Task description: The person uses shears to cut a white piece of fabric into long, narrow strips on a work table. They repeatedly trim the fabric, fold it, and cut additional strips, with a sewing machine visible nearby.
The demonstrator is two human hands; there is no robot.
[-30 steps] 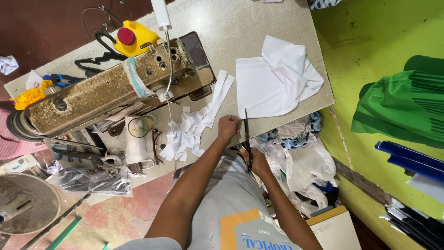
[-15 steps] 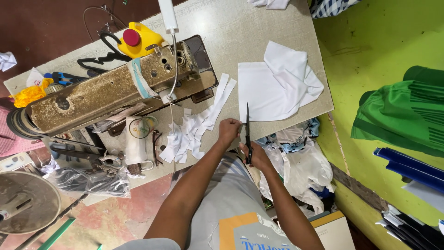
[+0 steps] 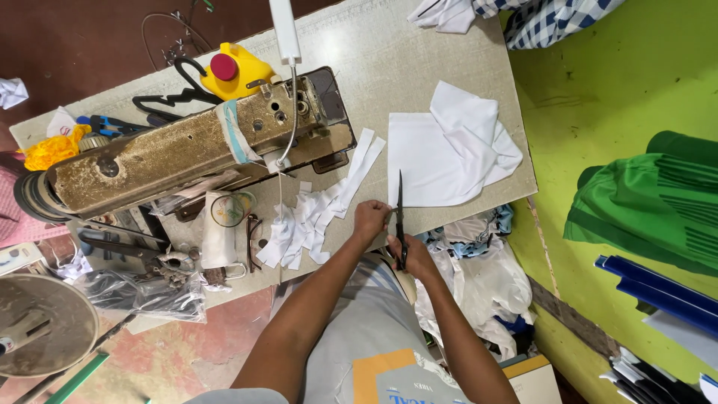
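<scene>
Black scissors (image 3: 400, 217) are held closed-fisted by the right hand (image 3: 410, 258), while white cloth (image 3: 441, 161) at the bench (image 3: 419, 45) edge is pinched by left hand (image 3: 372, 219) fingers.

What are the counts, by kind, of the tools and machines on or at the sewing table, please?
Sewing machine: 1
Black scissors, held in the right hand beside the left hand: 1
Yellow oil bottle with red cap: 1
Black clothes hanger: 1
Total: 4
</scene>
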